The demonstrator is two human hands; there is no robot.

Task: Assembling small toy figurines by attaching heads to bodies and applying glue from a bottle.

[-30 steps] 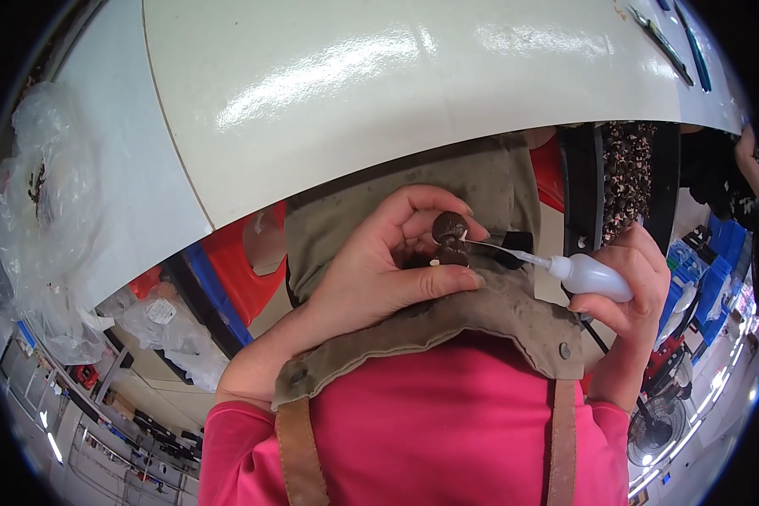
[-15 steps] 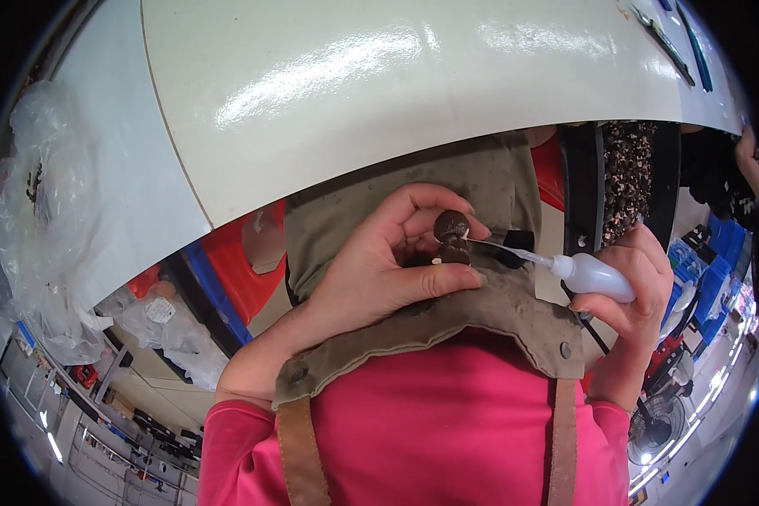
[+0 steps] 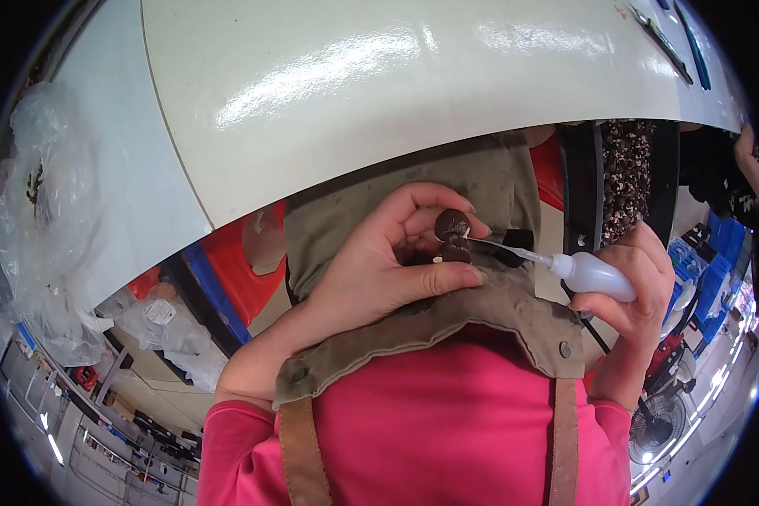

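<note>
Over my apron-covered lap, my left hand [image 3: 396,253] is closed around a small dark brown piece [image 3: 453,225] with two rounded lobes, pinched between thumb and fingers. A pale spot shows at its lower end; the palm side is hidden. My right hand [image 3: 637,278] grips a translucent white squeeze bottle [image 3: 597,277] with a long thin nozzle [image 3: 514,250]. The nozzle points left, and its tip meets the narrow middle of the brown piece or lies right beside it; I cannot tell which.
A black bin [image 3: 626,181] full of small dark and pinkish pieces stands beside my right hand. The glossy white table [image 3: 354,76] curves ahead, with pen-like tools [image 3: 662,42] at its far right. Clear plastic bags [image 3: 46,202] lie on the left. A red stool [image 3: 257,261] shows below the table edge.
Almost nothing differs. The brown piece seems turned very slightly in my left hand, while the nozzle stays at its middle.
</note>
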